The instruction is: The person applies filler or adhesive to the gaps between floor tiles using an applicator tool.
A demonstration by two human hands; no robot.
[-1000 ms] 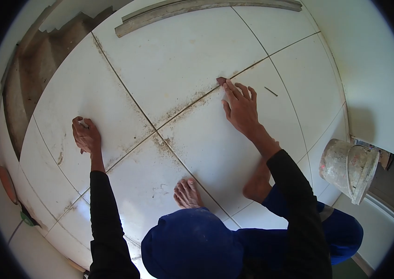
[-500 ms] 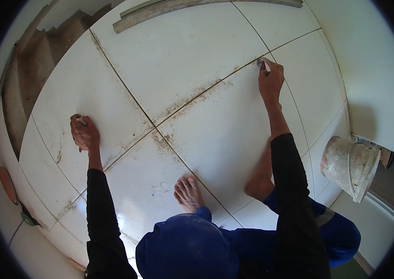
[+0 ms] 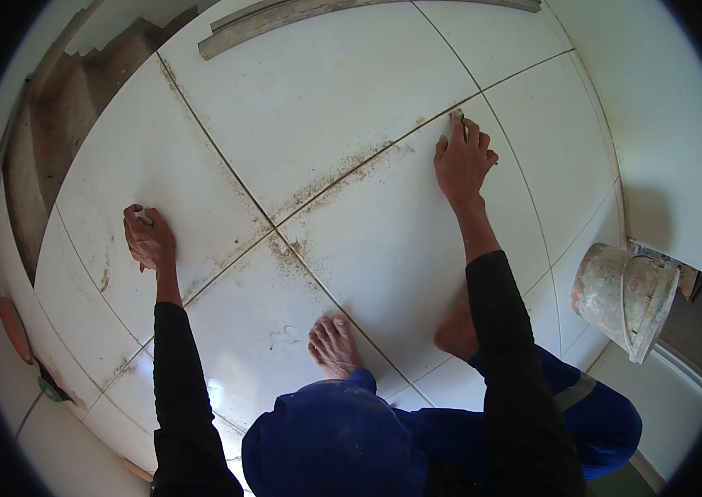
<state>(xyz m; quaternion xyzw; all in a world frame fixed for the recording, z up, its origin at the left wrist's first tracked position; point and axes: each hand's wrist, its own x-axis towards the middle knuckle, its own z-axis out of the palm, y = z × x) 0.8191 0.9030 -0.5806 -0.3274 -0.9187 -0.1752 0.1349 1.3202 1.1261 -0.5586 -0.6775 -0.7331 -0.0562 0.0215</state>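
White floor tiles (image 3: 351,91) spread below me, with brown grit along their dark joints. My right hand (image 3: 464,161) reaches to the long joint near a tile corner at the upper right. Its fingertips press on a small greyish piece (image 3: 456,117) right at the joint; its kind is too small to tell. The other fingers are bent and a little apart. My left hand (image 3: 150,240) rests on a tile at the left, fingers curled in, with a whitish patch showing between thumb and fingers.
A long grey bar (image 3: 301,15) lies across the tiles at the far side. To the right, a stained white bucket (image 3: 616,298) lies tipped by the wall. Brown steps (image 3: 69,116) drop away at the upper left. My bare foot (image 3: 335,346) stands near the tile crossing.
My right hand has moved slightly left and down along the joint and turned, its back now facing up with fingers more extended. My left hand has stayed nearly still.
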